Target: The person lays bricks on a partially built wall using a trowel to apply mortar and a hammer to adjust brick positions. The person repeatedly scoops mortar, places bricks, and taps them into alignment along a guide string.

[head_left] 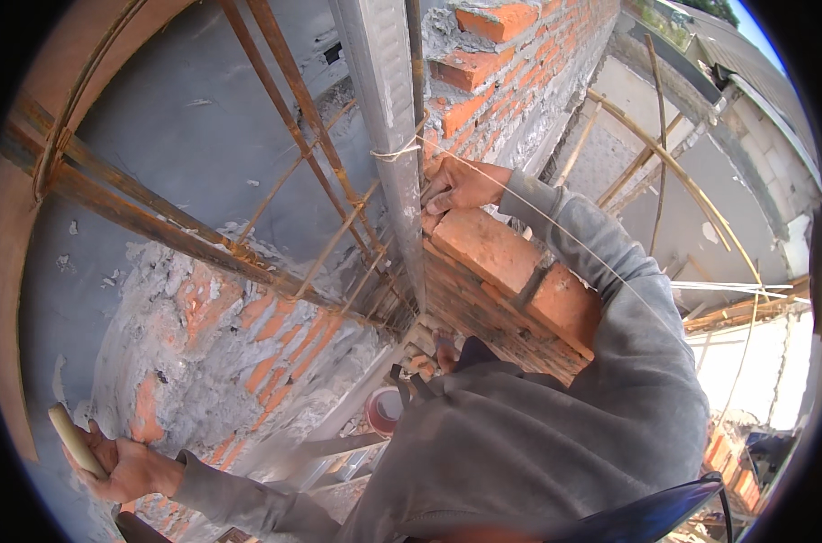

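My right hand [461, 185] rests on the top end of a red brick [483, 244] laid on the brick wall [511, 308], fingers pressed against it beside a vertical metal post [393, 136]. A thin guide string [556, 226] runs from the post across my right sleeve. My left hand [126, 466] is low at the left, closed around a pale wooden handle [74, 439]; the tool's other end is hidden.
Rusty rebar [284, 118] forms a column cage left of the post. A mortar-smeared brick wall [239, 353] lies below it. A small red bucket [384, 409] shows below. Bamboo poles [664, 163] and neighbouring roofs lie to the right.
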The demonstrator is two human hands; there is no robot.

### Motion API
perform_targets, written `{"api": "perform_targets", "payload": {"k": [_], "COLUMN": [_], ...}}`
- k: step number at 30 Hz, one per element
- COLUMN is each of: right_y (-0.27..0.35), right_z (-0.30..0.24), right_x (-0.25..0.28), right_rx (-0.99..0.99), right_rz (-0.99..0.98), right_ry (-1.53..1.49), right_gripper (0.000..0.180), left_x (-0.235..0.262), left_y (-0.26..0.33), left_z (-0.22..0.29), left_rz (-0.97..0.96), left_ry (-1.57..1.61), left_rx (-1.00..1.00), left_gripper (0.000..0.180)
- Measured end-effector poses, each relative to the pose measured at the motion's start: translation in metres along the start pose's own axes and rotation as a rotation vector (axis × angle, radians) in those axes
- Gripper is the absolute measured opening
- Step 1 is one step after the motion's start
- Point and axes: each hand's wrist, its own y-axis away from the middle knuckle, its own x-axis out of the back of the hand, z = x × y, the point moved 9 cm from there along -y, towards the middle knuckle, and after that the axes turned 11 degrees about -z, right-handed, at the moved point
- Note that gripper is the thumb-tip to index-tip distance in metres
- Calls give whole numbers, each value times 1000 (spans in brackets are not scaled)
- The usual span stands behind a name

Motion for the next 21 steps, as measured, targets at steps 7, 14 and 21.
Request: {"api": "perform_targets", "payload": {"k": [7,14,21], "right_y": [6,13,-5], "right_z": [-3,5,-7], "right_x": [5,10,13], "right_rx": [-45,-67,-152], "right_rz": [62,119,86], "right_ry": [29,-105,247], "right_gripper": [25,26,36], "left_x": [6,7,-1], "left_y": [2,-3,4], "left_z": [-3,-9,1], "left_rz": [17,-4,17], "left_ry": [20,46,-16], "left_rx": [23,43,27], "left_gripper": [62,61,60]}}
